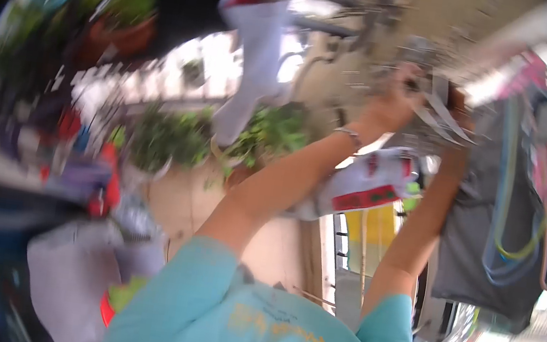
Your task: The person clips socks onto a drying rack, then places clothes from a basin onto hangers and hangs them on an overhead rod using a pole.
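My left hand (397,99) is raised at the top right of centre, beside a blurred cluster of grey, clear clip-like parts (420,50). Its fingers look bent, but motion smears them. Close by on the right, my right hand (460,112) is partly hidden behind pale strips (445,118). Whether either hand grips something cannot be made out. Between my forearms hangs a white sock with a red and green pattern (369,184), its upper end near the hands. Another white sock with a red band (250,63) hangs to the left, apart from both hands.
Dark grey cloth (500,203) and looped coloured hangers (507,253) hang at the right. Potted plants (166,138) stand along a bright railing on the tiled floor (200,196). A whitish bin-like object (72,283) and blurred clutter lie at lower left.
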`<state>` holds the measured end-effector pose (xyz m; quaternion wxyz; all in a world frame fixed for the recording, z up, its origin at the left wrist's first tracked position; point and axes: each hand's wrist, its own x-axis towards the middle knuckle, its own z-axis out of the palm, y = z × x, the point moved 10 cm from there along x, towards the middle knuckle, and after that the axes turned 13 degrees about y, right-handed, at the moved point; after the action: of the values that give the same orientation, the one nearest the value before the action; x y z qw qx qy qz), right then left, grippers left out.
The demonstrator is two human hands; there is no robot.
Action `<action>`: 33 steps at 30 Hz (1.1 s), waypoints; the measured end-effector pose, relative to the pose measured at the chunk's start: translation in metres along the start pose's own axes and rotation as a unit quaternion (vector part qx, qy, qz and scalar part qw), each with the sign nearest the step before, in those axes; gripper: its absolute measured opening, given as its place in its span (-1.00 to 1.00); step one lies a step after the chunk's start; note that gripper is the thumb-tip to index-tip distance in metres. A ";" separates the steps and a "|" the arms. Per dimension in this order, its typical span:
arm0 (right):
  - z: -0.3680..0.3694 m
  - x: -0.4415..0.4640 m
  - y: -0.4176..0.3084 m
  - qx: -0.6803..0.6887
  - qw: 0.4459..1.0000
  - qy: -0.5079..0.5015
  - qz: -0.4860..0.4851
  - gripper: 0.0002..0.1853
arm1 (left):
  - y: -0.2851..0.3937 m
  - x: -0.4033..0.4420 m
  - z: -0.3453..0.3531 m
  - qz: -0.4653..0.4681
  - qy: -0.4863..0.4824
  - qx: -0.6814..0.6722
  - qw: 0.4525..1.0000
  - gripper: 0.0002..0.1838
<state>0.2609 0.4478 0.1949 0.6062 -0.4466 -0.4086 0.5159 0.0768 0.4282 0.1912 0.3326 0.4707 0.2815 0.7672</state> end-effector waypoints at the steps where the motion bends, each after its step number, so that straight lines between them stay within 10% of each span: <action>1: 0.007 0.002 0.005 -0.021 0.999 -0.010 -0.040 -0.56 | -0.007 -0.010 -0.014 -0.023 -0.019 0.018 0.999 -0.73; 8: -0.011 -0.028 0.087 0.044 0.998 0.032 -0.024 -0.57 | 0.011 -0.152 -0.252 -0.138 0.222 0.264 0.928 -0.84; 14: -0.057 -0.045 0.194 0.043 0.982 0.165 0.084 -0.70 | 0.101 -0.436 -0.445 -0.254 0.351 0.341 0.834 -0.89; 18: -0.011 -0.136 0.234 -0.078 0.981 0.138 0.112 -0.71 | 0.230 -0.637 -0.543 -0.250 0.518 0.579 0.578 -0.92; 25: 0.082 -0.300 0.356 -0.282 0.933 -0.176 0.140 -0.51 | 0.342 -0.826 -0.633 -0.335 0.596 0.649 0.335 -0.88; 33: 0.284 -0.616 0.467 -0.354 0.728 -0.587 -0.027 -0.29 | 0.325 -0.864 -0.703 -0.411 0.570 0.631 0.330 -0.39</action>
<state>-0.2147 -0.0964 -0.2007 0.0578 -0.2258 -0.8478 0.4764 -0.3527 -0.5267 -0.3090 -0.0325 -0.1872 0.9597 0.2072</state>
